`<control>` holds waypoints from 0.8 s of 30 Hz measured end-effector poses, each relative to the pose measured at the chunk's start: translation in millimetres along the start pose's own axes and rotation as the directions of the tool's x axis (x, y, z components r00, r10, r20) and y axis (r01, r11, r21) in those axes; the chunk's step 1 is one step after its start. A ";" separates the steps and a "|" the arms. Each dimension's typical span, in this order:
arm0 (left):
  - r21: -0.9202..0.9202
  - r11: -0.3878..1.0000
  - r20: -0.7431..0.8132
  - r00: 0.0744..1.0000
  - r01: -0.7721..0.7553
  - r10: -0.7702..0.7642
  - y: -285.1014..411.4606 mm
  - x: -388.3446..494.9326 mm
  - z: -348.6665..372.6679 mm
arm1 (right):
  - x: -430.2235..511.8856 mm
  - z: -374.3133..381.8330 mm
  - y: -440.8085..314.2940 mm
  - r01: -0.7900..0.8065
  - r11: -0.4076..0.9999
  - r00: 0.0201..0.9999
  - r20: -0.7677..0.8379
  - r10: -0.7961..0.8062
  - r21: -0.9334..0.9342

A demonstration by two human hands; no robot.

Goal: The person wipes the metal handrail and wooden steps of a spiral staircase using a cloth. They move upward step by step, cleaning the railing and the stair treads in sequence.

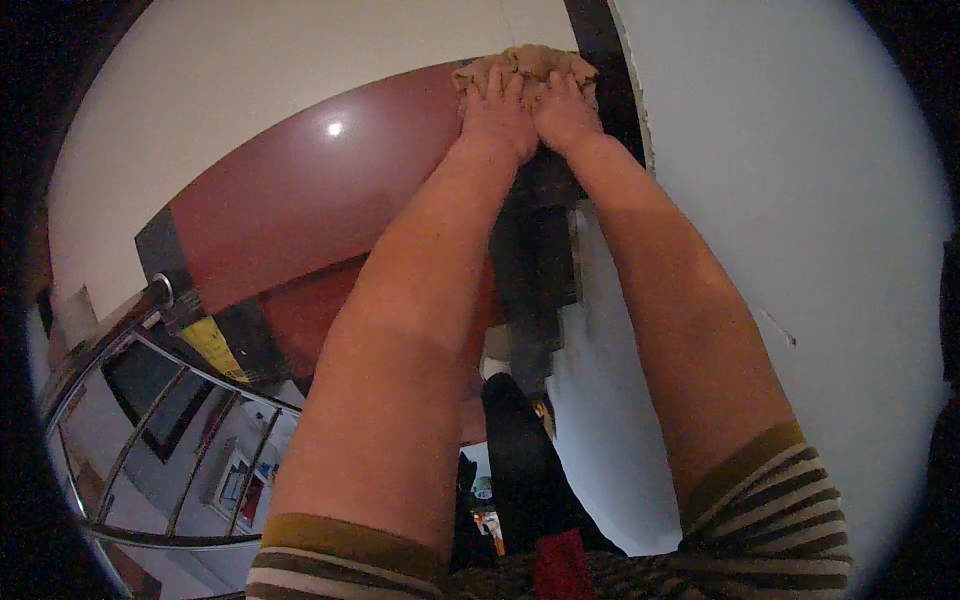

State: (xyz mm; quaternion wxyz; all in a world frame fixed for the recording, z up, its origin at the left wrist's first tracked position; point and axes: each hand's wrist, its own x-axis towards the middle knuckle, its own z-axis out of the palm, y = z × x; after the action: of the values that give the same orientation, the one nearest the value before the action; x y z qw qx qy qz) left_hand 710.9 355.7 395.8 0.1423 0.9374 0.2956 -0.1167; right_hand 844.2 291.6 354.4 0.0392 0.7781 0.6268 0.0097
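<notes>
A crumpled brown cloth (529,58) lies on the far right part of a glossy stair tread (300,165), red with black borders. My left hand (499,112) presses on the cloth's left half, fingers spread over its folds. Beside it, my right hand (568,109) bears down on the right half, close to the black border by the wall. Both arms are stretched forward, and the cloth's underside is hidden.
A white wall (787,187) runs along the right. On the left stands a metal stair railing (150,427), with a lower room showing through its bars. A pale surface (300,45) rises beyond the tread. My dark-trousered leg (517,450) is below, near a yellow patch (214,349) at left.
</notes>
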 end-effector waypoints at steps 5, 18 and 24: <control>0.031 0.999 0.002 0.999 -0.034 0.034 18.7 -68.8 15.6 | -85.7 -13.6 -25.2 0.026 0.993 0.997 -0.071 -0.018 0.118; -0.004 1.000 -0.073 0.997 0.011 -0.012 -4.7 9.3 -1.2 | 17.2 4.2 15.0 0.033 0.999 0.975 0.221 -0.027 -0.024; -0.027 0.992 -0.078 0.990 -0.123 0.121 18.8 -87.5 21.8 | -114.0 -15.7 -29.5 -0.095 0.942 0.995 0.004 0.099 0.323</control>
State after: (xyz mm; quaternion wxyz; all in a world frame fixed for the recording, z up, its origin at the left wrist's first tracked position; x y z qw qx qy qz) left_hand 649.1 288.0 405.6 0.1527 0.9551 0.2447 -0.0673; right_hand 790.0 187.3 371.9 -0.0929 0.8037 0.5813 -0.0862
